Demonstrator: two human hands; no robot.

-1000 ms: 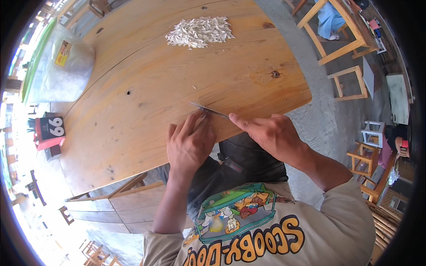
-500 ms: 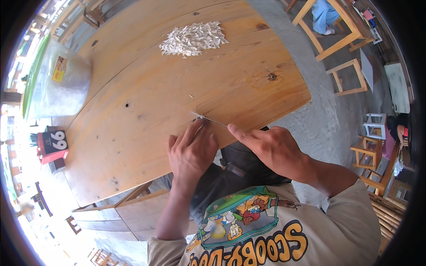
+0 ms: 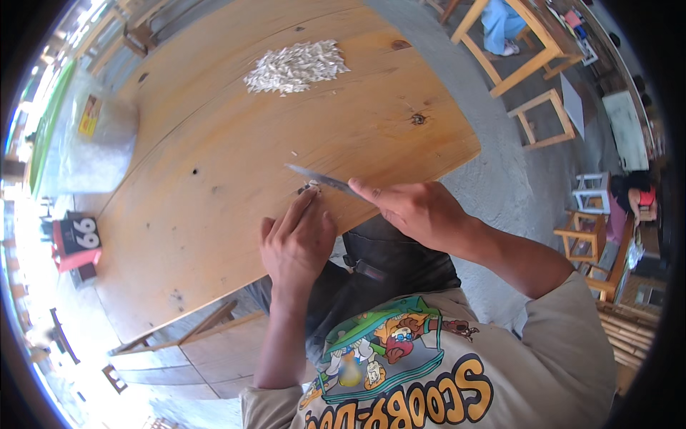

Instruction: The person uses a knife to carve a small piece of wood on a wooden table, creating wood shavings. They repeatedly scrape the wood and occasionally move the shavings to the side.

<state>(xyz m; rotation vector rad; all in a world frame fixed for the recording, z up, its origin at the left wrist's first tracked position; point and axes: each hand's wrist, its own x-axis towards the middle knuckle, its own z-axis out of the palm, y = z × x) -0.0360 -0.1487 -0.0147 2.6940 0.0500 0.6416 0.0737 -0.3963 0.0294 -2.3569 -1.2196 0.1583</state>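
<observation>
My right hand (image 3: 418,214) is closed round a knife (image 3: 323,178), its index finger stretched along the back of the blade. The blade points left and sits just beyond my left fingertips, above the wooden table (image 3: 236,214). My left hand (image 3: 296,247) has its fingers together and bent down, the tips pressing a small dark-and-white piece (image 3: 310,187) to the tabletop near its front edge. The fingertips partly cover that piece, so its kind does not show. Farther off lies a heap of small white slivers (image 3: 296,68), and one loose sliver (image 3: 294,154) rests nearer the knife.
A clear plastic container (image 3: 103,146) with a green lid stands at the table's left. Nearer on that side is a black-and-red holder (image 3: 77,242). Wooden stools (image 3: 541,118) and another table (image 3: 525,46) stand at right, with people beyond.
The knife has come up off the piece under my left fingertips and tilted, so its blade face shows. My left hand stays pressed down. The whole view has shifted slightly.
</observation>
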